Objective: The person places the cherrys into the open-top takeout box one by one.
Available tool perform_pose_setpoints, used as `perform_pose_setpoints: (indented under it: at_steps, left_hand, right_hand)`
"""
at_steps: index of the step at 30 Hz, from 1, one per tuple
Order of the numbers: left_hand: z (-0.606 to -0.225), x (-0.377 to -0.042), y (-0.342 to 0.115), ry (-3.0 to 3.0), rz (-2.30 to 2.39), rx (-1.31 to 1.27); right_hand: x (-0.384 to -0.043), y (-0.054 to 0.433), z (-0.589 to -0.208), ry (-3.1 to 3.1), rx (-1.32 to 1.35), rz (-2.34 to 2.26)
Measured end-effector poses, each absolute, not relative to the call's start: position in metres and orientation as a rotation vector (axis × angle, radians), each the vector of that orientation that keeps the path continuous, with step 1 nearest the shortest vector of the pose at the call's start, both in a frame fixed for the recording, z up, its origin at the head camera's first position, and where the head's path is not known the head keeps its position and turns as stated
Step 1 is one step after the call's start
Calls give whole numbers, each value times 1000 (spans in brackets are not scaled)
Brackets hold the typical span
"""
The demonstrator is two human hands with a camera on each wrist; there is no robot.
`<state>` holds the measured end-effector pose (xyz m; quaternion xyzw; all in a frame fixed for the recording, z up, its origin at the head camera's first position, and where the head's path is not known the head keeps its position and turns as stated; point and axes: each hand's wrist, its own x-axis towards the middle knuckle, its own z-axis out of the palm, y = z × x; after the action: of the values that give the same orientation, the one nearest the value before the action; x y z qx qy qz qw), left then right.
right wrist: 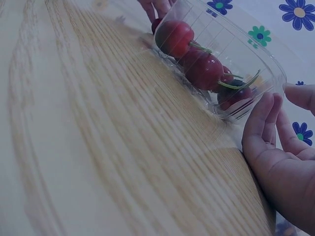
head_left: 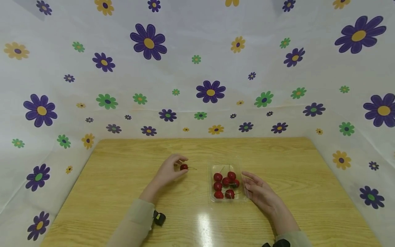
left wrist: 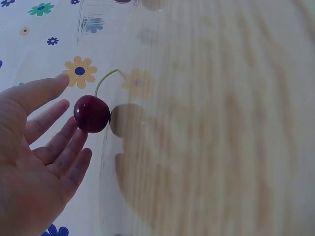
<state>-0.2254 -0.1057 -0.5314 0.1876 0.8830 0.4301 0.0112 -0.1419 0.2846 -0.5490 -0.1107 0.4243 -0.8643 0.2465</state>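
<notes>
A dark red cherry [left wrist: 91,114] with a curved green stem [left wrist: 106,78] lies on the table by my left hand [head_left: 169,170]. In the left wrist view, the thumb stands apart from the cherry while the other fingertips are close behind it; whether they touch it is unclear. To the right stands a clear plastic container [head_left: 211,171] holding several red cherries [head_left: 217,177] with stems. At its right wall is my right hand [head_left: 262,195], the fingers fairly straight and the tips at the rim in the right wrist view.
Both hands are over a light wood-grain table [head_left: 123,164]. A white cloth [head_left: 185,31] printed with purple, yellow and green flowers rises behind the table and along both sides. Black straps with small devices [head_left: 159,218] sit at the wrists.
</notes>
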Motion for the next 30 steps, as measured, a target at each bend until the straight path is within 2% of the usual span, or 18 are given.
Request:
perform_pose_setpoints:
  at_steps: [14,30]
  left_hand:
    - [-540,-229,-110,2631,1423,356]
    - [-541,-232,-108,2666,1358,366]
  right_hand:
    - [-143,284,-548,1174,-330,-2345]
    - [-143,283,-548,1165,-338,-2354]
